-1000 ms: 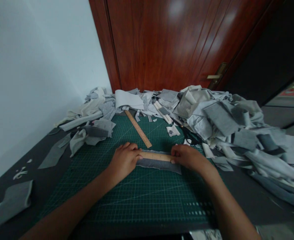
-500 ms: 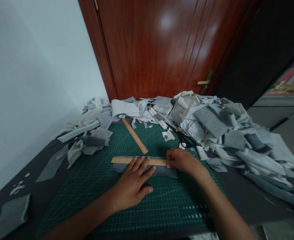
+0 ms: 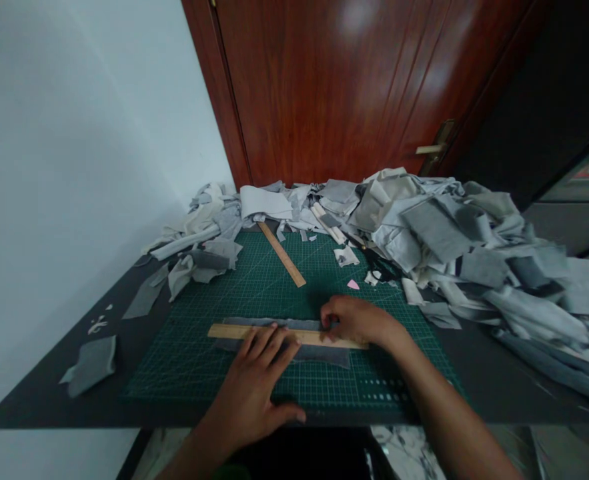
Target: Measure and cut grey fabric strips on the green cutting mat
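Observation:
My left hand (image 3: 257, 383) lies palm down with its fingers spread, the fingertips on a wooden ruler (image 3: 227, 331). Under the ruler is a strip of grey cloth (image 3: 324, 355), showing along both of its long edges. Near the ruler's right end, my right hand (image 3: 357, 320) is closed, its bent fingers and thumb pinching at the ruler. Both ruler and cloth rest on a green cutting mat (image 3: 199, 373). A small pink triangular piece (image 3: 353, 284) lies on the mat just beyond my right hand.
Another wooden ruler (image 3: 284, 257) lies slantwise farther back. Black-handled scissors (image 3: 381, 265) sit beside a large heap of grey and white cloth scraps (image 3: 437, 227). More scraps (image 3: 209, 257) edge the mat at left. A folded grey piece (image 3: 91, 365) lies on the dark table (image 3: 39, 393).
The ruler has shifted nearer to me across the cloth, which now shows beyond its far edge. My right hand has moved left along the ruler, uncovering its right end. The view has tilted down.

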`<state>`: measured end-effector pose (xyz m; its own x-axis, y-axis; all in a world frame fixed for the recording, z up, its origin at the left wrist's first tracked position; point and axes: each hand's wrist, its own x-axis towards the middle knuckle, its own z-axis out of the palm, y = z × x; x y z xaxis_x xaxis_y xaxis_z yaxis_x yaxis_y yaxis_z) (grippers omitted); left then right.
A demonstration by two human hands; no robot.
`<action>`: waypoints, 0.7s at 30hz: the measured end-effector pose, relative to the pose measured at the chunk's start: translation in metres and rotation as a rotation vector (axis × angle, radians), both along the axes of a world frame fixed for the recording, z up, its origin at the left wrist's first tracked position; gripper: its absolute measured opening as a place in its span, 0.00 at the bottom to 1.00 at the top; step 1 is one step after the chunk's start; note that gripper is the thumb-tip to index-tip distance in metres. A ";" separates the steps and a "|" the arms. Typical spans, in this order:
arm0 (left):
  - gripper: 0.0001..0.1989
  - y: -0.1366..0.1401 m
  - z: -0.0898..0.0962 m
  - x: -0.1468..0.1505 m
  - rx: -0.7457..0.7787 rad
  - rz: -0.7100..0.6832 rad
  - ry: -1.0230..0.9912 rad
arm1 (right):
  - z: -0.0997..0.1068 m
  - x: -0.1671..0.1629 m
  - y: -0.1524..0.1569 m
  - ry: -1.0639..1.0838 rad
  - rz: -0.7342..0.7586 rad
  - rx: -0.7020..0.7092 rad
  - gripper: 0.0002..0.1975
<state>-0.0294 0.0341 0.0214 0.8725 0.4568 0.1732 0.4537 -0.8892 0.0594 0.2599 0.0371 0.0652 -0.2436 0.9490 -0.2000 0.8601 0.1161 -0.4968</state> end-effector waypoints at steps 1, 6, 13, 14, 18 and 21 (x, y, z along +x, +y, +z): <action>0.48 -0.003 0.000 0.000 0.010 0.035 -0.015 | -0.002 0.002 0.003 0.014 -0.028 0.033 0.05; 0.42 -0.009 -0.001 0.004 0.067 0.114 -0.083 | -0.011 0.026 0.022 -0.085 -0.374 0.409 0.13; 0.34 -0.015 -0.005 0.002 0.019 0.105 -0.099 | -0.037 0.002 0.038 0.120 -0.011 0.476 0.27; 0.33 -0.016 -0.004 0.002 0.002 0.111 -0.106 | -0.040 -0.007 0.040 0.079 0.024 0.442 0.27; 0.34 -0.023 -0.003 0.001 -0.073 0.128 -0.133 | -0.040 -0.029 0.044 -0.114 0.071 0.421 0.23; 0.35 -0.029 -0.003 0.001 -0.091 0.141 -0.128 | -0.034 -0.029 0.043 -0.186 -0.026 0.469 0.18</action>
